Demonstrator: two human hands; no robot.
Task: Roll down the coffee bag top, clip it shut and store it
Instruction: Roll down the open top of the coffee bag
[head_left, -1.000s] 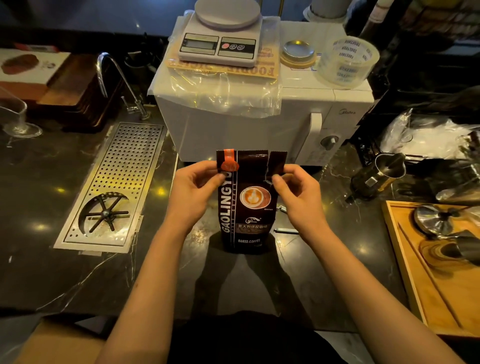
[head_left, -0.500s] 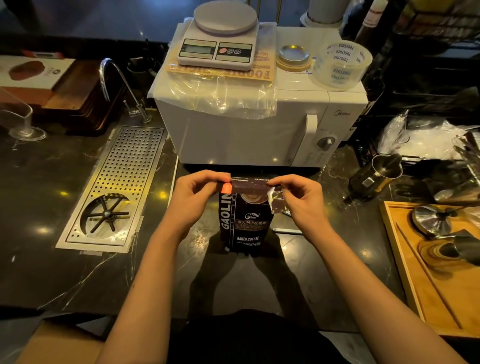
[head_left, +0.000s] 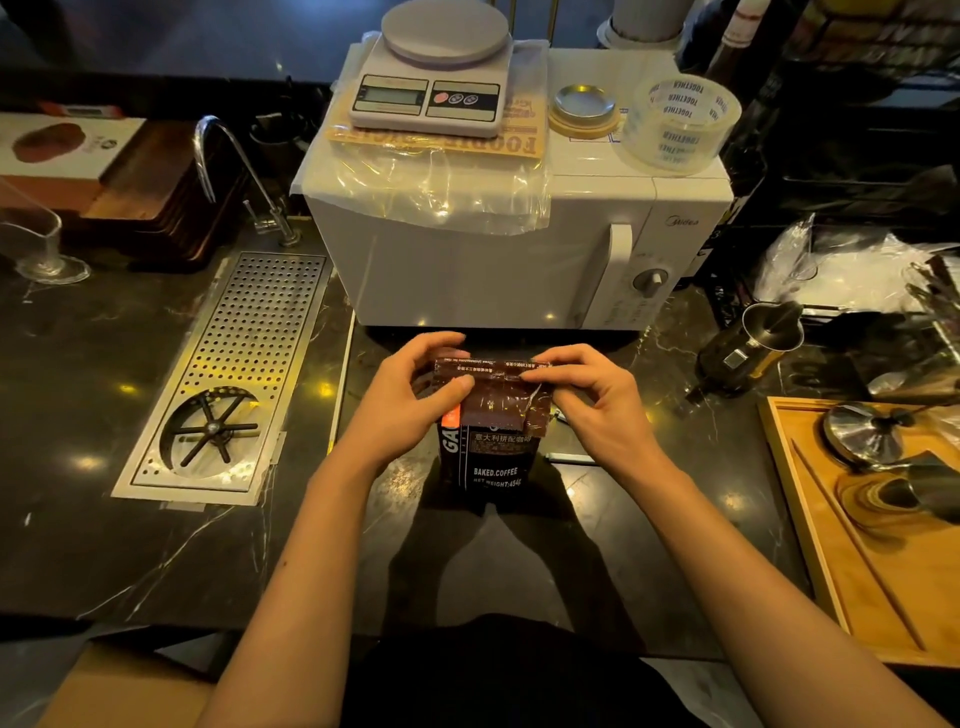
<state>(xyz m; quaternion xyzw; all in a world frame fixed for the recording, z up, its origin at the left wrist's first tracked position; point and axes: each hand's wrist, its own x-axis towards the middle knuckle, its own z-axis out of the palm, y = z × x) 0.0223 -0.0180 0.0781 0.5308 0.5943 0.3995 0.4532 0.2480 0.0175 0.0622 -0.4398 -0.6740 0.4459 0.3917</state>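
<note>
A dark brown coffee bag (head_left: 493, 462) stands upright on the black marble counter (head_left: 130, 545), in front of the microwave. Its top is folded forward and down over the front, hiding the upper part of the label. My left hand (head_left: 410, 400) pinches the left end of the fold with thumb on the front. My right hand (head_left: 587, 400) pinches the right end. An orange patch (head_left: 452, 415) on the bag shows just below my left thumb. I see no separate clip in either hand.
A white microwave (head_left: 493, 260) stands right behind the bag, with a kitchen scale (head_left: 436, 78) and a tape roll (head_left: 680, 124) on top. A steel drip tray (head_left: 234, 374) lies to the left. A dark jug (head_left: 748, 348) and a wooden tray (head_left: 841, 561) with metal tools sit to the right.
The bag top stood upright a second ago; both hands have folded it forward and down, and the fold now sits lower over the label.
</note>
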